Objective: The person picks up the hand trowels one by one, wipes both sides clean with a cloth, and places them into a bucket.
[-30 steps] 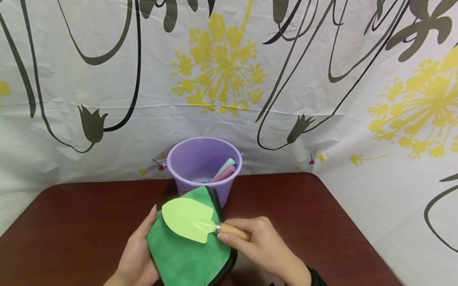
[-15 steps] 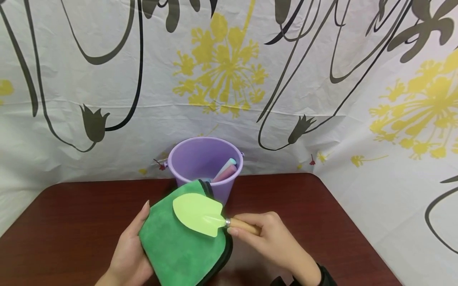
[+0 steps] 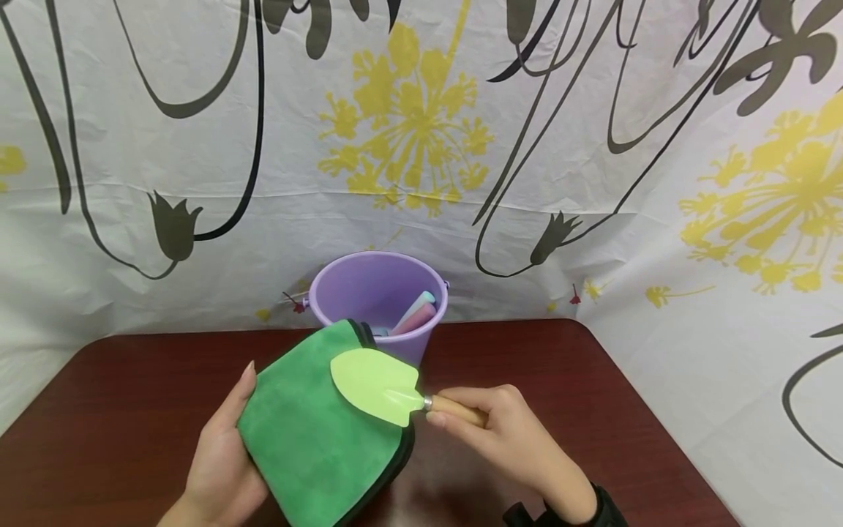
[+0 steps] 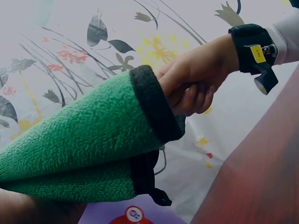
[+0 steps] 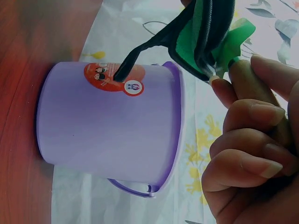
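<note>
My left hand (image 3: 220,454) holds a folded green cloth (image 3: 309,432) with black edging, thumb along its left side and the other fingers hidden beneath. A small hand trowel (image 3: 375,384) with a lime-green blade lies over the cloth's upper right part in the head view. Its wooden handle is gripped by my right hand (image 3: 507,432), between thumb and fingers. In the left wrist view the fluffy underside of the cloth (image 4: 88,135) shows, with the right hand (image 4: 196,74) behind its black edge. The right wrist view shows curled fingers (image 5: 247,154) around the handle (image 5: 254,84).
Behind the cloth stands a purple bucket (image 3: 349,285) with a pink and a light-blue stick-like piece (image 3: 416,318) inside. Its side bears a red sticker (image 5: 114,79). The dark red-brown table (image 3: 560,380) meets a white flower-printed sheet (image 3: 263,161) at the back.
The left hand and the cloth have shifted left and slightly up. My right hand has moved the trowel right and a little up, so its blade now lies nearer the cloth's right edge.
</note>
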`<state>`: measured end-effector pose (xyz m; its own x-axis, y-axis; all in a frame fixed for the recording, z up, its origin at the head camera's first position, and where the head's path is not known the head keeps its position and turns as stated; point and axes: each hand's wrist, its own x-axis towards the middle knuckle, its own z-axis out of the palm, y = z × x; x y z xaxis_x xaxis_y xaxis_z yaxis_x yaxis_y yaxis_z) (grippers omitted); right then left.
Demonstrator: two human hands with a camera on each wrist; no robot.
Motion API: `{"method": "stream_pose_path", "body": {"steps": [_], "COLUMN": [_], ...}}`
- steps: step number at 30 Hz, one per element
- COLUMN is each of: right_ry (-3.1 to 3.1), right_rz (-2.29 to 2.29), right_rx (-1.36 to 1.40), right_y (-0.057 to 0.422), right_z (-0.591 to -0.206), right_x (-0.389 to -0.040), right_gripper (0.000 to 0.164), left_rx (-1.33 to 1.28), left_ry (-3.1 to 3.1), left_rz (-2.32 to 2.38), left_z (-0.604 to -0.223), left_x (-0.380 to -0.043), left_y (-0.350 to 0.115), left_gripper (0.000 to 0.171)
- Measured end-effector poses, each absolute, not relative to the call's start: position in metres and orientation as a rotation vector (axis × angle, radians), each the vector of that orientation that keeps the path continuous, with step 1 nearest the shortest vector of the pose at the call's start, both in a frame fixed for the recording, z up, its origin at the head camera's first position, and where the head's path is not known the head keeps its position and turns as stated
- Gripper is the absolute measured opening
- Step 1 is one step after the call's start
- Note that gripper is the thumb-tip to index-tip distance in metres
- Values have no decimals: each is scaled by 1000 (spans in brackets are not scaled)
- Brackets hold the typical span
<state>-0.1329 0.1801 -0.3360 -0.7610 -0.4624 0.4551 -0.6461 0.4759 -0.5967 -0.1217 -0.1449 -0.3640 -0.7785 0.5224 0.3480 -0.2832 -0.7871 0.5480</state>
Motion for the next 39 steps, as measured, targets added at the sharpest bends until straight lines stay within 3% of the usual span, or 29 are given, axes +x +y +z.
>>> {"method": "stream_pose_path", "body": {"steps": [10,25,39], "right_ry": [-2532,-2501,-2513], "right_rz": [1151,1199,1147], "right_rx": [889,883,950], "right_y": [176,167,157], "right_z": [-340,-346,-347], "right_x": [-133,-130,-125], "right_gripper": [7,13,5], "left_rx": [796,702,660], "left_ry": [432,597,537], "left_rz": [2483,2528,2449], "left_z": [-359,-368,-370], "left_x": [-121,-120,-116], "left_y": [-145,-138,-123], "left_gripper": [72,62,64]}}
